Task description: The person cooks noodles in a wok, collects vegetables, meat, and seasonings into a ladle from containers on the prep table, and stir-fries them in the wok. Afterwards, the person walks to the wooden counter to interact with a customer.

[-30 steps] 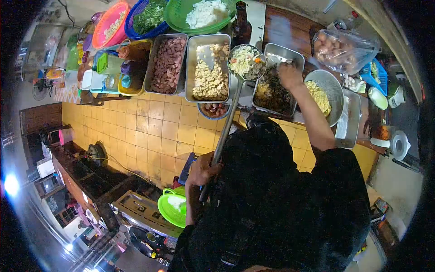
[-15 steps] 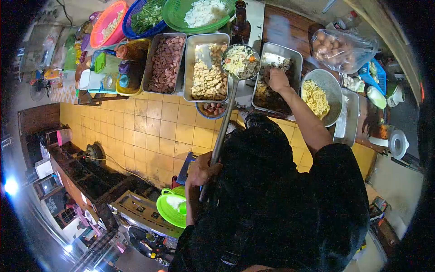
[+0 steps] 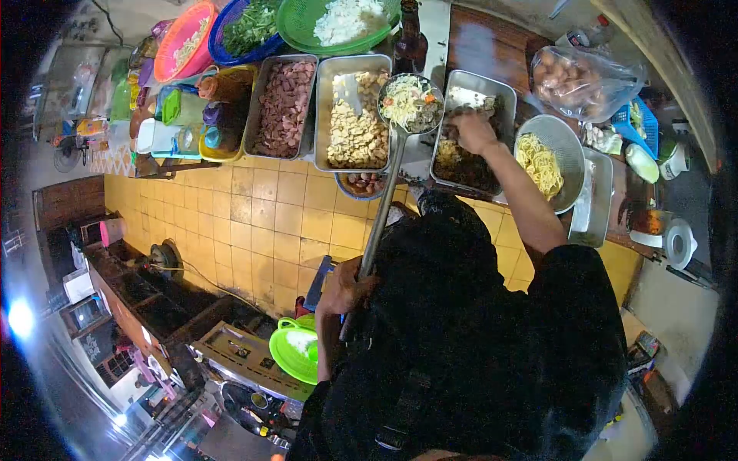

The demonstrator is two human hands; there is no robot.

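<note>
My left hand is wrapped round the long metal handle of a ladle. The ladle's round bowl holds shredded pale vegetables, orange bits and some dark minced food, and hangs level at the table's front edge. Over a metal tray of dark and yellowish chopped food, my right hand reaches down with bent fingers drawn together. Its fingertips are partly hidden, and what they hold cannot be made out. Right of this tray stands a strainer basket with yellow noodles.
Left of the ladle are a tray of pale chopped pieces and a tray of pink sliced meat. Behind stand a green basket, a dark bottle and a bag of eggs. A stove is at lower left.
My right hand has shifted slightly within the tray, its fingers now more bent and drawn together. The ladle stays nearly in place in my left hand. The whole view has drifted slightly.
</note>
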